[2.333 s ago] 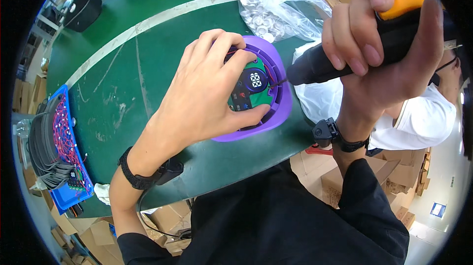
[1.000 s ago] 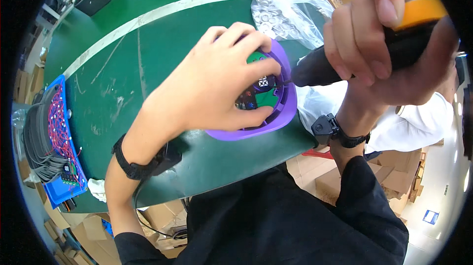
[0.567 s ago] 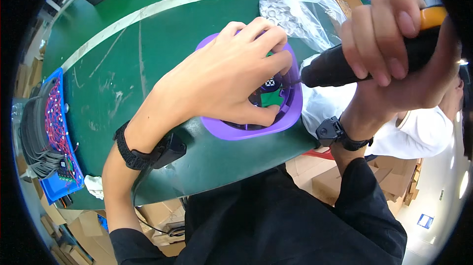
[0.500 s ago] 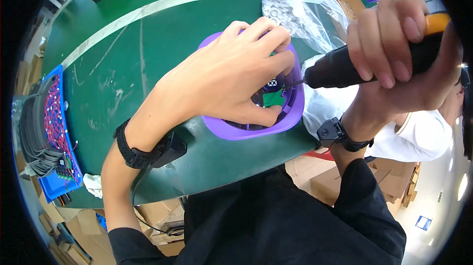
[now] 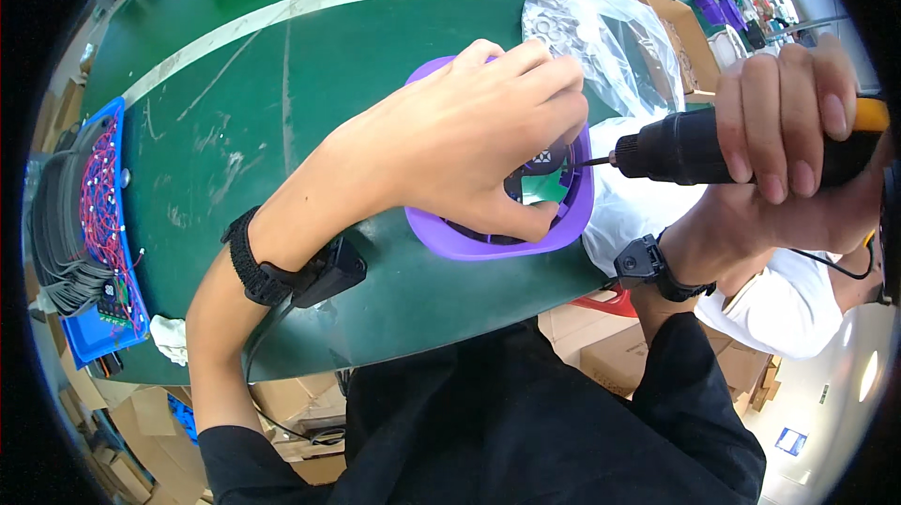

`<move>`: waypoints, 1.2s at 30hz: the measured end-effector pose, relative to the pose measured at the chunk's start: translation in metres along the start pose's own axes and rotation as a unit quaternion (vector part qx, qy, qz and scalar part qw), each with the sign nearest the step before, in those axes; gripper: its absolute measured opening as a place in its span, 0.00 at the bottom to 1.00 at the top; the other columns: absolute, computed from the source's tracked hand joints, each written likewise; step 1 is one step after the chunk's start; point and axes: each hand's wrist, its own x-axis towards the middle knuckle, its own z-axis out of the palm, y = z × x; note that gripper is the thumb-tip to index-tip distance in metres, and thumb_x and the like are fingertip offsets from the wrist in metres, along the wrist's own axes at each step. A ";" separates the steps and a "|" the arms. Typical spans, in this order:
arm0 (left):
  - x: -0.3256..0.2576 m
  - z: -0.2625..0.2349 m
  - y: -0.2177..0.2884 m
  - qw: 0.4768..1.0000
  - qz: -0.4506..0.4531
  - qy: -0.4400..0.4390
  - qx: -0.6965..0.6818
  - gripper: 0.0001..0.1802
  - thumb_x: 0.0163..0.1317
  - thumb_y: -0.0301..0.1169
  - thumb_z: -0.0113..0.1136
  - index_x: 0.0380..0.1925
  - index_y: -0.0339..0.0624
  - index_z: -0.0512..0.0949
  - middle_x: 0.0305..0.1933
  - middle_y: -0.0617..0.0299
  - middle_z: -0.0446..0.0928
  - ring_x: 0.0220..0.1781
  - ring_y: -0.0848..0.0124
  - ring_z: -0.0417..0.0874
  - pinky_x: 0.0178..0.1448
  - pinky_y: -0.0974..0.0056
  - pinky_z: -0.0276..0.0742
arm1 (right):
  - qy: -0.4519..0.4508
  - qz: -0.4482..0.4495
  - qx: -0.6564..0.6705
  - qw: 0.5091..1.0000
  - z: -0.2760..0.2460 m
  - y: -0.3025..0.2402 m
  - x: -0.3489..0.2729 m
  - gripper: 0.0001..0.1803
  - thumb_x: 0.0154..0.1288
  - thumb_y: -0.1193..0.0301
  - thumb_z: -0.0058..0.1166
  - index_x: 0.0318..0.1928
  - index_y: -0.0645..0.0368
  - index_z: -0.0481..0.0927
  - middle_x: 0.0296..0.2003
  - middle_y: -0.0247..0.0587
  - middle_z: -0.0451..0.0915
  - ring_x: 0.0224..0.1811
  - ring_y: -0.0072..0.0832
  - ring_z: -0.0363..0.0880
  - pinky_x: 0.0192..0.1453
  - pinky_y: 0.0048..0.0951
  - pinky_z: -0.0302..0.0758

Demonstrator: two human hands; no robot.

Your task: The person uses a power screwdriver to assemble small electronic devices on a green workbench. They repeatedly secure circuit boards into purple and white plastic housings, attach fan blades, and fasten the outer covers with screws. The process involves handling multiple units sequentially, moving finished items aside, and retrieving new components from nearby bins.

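head | left hand (image 5: 460,139) spread over purple shell (image 5: 488,240), pinning it on the green bench (image 5: 310,83) near its front edge | right hand (image 5: 788,120) wrapped round electric screwdriver (image 5: 694,144), bit at the circuit board (image 5: 540,188) inside shell | shell looks light, rigid, liable to slide: hold by rim | plastic bag (image 5: 601,26) just behind shell; open bench to its left
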 end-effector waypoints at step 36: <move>-0.036 -0.017 0.071 0.944 -0.279 0.018 0.173 0.36 0.52 0.55 0.77 0.47 0.32 0.82 0.21 0.58 0.79 0.20 0.61 0.82 0.24 0.60 0.73 | 0.400 -0.003 0.142 0.906 0.053 0.041 0.076 0.27 0.83 0.48 0.37 0.36 0.56 0.76 0.09 0.32 0.64 0.07 0.22 0.62 0.15 0.27 0.68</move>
